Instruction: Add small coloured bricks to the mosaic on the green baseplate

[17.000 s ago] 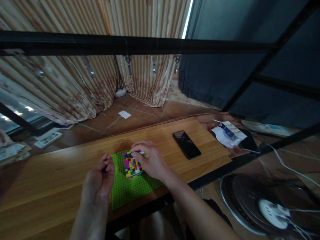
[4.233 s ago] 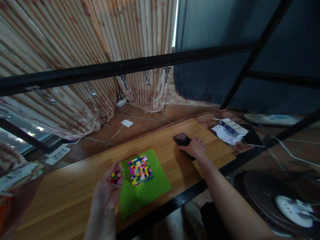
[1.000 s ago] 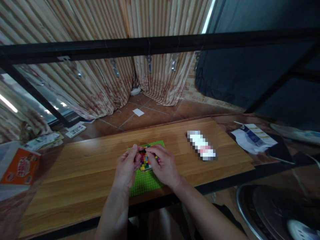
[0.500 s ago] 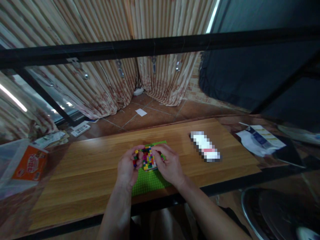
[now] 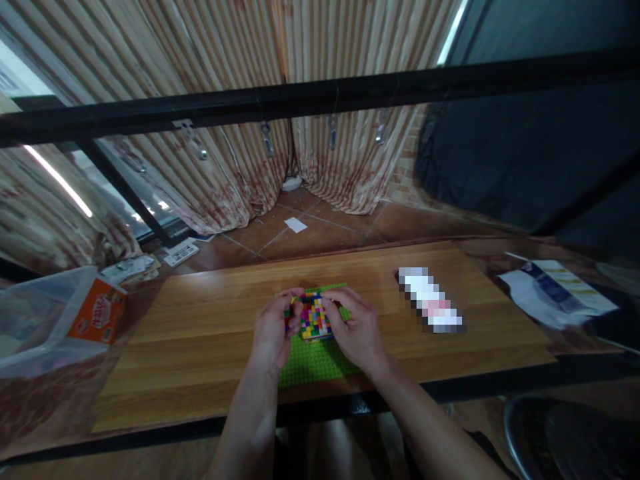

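One clear plastic bin with an orange printed label (image 5: 60, 320) leads off at far left, just beyond the end of a single long wood-grain table (image 5: 200, 347). Moving right, here's the first of two bare hands: the left hand (image 5: 273, 330), fingers curled round a few small coloured plastic bricks (image 5: 289, 319). Red, green and yellow show between the fingers, but the rest are hidden, so no full count. Those look feather-light, hard and easy to drop, best nipped by their side walls between thumb and fingertip.

Centre stage now, one low square block of many-coloured bricks (image 5: 315, 325), sitting on one green studded baseplate (image 5: 317, 367) on the table between the hands. Dozens of studs up top, too blurred to number! It should be light and stiff, not slippery thanks to the studs, though a hard sideways knock might pop pieces loose; the low side walls are the place to take hold, with the baseplate pressed flat by its bare near part.

Next along, the right hand (image 5: 359, 328), thumb and fingertips drawn close together at the block's right-hand side. Is a brick pinched there? Can't tell, the fingers hide it. Then one dark rectangular phone (image 5: 457, 328), screen masked by coarse pixels, lying well apart from the block, and finally one white-and-blue paper packet (image 5: 567, 287) past the table's right end.
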Demonstrator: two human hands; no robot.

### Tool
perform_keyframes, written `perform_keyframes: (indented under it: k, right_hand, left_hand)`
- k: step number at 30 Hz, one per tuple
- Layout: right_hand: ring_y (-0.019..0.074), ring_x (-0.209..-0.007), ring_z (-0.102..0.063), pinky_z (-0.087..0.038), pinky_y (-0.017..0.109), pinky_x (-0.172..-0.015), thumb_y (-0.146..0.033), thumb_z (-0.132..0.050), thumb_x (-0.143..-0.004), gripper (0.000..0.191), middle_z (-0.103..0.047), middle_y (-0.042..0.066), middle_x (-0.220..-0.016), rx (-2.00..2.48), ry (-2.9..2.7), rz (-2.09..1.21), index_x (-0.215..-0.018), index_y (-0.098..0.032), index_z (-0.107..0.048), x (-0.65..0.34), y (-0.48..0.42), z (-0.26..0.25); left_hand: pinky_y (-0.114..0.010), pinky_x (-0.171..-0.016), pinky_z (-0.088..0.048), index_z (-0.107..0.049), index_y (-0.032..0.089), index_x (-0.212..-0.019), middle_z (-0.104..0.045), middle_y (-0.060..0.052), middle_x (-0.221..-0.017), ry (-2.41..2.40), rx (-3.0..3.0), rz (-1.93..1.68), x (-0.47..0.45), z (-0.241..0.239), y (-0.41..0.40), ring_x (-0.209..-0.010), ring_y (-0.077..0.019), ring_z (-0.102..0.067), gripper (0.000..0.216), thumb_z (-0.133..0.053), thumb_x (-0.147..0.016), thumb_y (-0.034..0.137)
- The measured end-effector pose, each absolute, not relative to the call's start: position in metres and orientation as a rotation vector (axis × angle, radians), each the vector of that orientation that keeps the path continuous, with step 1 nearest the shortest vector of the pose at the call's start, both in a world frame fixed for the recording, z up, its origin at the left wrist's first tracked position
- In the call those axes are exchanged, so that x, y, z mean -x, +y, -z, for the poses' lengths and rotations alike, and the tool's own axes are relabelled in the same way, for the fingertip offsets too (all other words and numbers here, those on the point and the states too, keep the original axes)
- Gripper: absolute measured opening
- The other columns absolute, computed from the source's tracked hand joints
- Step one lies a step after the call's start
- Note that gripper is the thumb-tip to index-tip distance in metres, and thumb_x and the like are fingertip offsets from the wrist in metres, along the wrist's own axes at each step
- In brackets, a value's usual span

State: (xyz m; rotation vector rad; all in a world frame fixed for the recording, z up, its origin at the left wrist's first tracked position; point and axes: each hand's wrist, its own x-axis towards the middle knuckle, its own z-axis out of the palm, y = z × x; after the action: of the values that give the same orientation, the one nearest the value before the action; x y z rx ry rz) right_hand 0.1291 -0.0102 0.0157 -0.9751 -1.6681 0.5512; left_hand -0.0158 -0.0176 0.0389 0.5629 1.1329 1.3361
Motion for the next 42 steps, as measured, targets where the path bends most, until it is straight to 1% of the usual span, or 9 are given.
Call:
perform_keyframes:
  k: [4, 9, 15, 21, 31, 42]
  right_hand:
    - [0.0174, -0.082, -0.067, -0.052, 0.030, -0.076, -0.021, -0.052, -0.094, 0.017, -0.071, 0.005, -0.087, 0.986, -1.638, -0.537, -0.094, -0.021, -0.069, -0.134, -0.007, -0.017]
    - [0.0177, -0.082, -0.067, -0.053, 0.030, -0.076, -0.025, -0.054, -0.093, 0.016, -0.071, 0.004, -0.087, 1.051, -1.570, -0.501, -0.095, -0.022, -0.070, -0.142, -0.001, -0.015]
    - [0.0177, -0.080, -0.067, -0.054, 0.031, -0.075, -0.028, -0.055, -0.093, 0.016, -0.072, 0.004, -0.087, 1.082, -1.547, -0.496, -0.093, -0.022, -0.071, -0.143, 0.002, -0.012]
    - [0.0174, -0.078, -0.067, -0.054, 0.030, -0.073, -0.030, -0.057, -0.092, 0.017, -0.072, 0.004, -0.085, 1.067, -1.557, -0.506, -0.094, -0.021, -0.071, -0.141, 0.002, -0.010]
    - [0.0186, -0.077, -0.067, -0.054, 0.032, -0.072, -0.035, -0.056, -0.092, 0.021, -0.072, 0.005, -0.085, 1.108, -1.571, -0.511, -0.092, -0.021, -0.072, -0.142, 0.001, -0.009]
    - [0.0192, -0.077, -0.067, -0.055, 0.032, -0.073, -0.035, -0.057, -0.092, 0.020, -0.072, 0.005, -0.085, 1.103, -1.575, -0.540, -0.092, -0.022, -0.072, -0.142, 0.001, -0.008]
  left_hand:
    - [-0.017, -0.040, -0.017, -0.061, 0.014, -0.086, -0.048, 0.006, -0.052, 1.142, -0.558, -1.374, 0.016, -0.037, -0.018, -0.040, -0.0040, -0.030, 0.023, -0.067, -0.069, 0.028]
    - [-0.017, -0.039, -0.014, -0.057, 0.015, -0.077, -0.056, 0.004, -0.056, 1.136, -0.576, -1.399, 0.018, -0.033, -0.018, -0.039, -0.0017, -0.028, 0.026, -0.075, -0.065, 0.029]
    - [-0.017, -0.040, -0.012, -0.063, 0.013, -0.080, -0.058, 0.003, -0.056, 1.168, -0.625, -1.371, 0.019, -0.033, -0.018, -0.038, -0.0004, -0.028, 0.032, -0.081, -0.061, 0.032]
    - [-0.018, -0.041, -0.013, -0.066, 0.013, -0.080, -0.057, 0.002, -0.056, 1.159, -0.603, -1.380, 0.018, -0.035, -0.019, -0.038, -0.0003, -0.028, 0.032, -0.082, -0.061, 0.034]
    - [-0.020, -0.041, -0.008, -0.065, 0.012, -0.081, -0.055, 0.003, -0.055, 1.144, -0.592, -1.398, 0.018, -0.032, -0.019, -0.037, -0.0007, -0.025, 0.024, -0.073, -0.067, 0.030]
    - [-0.021, -0.042, -0.008, -0.065, 0.013, -0.084, -0.054, 0.003, -0.059, 1.145, -0.623, -1.394, 0.019, -0.032, -0.020, -0.040, -0.0013, -0.027, 0.030, -0.075, -0.070, 0.037]
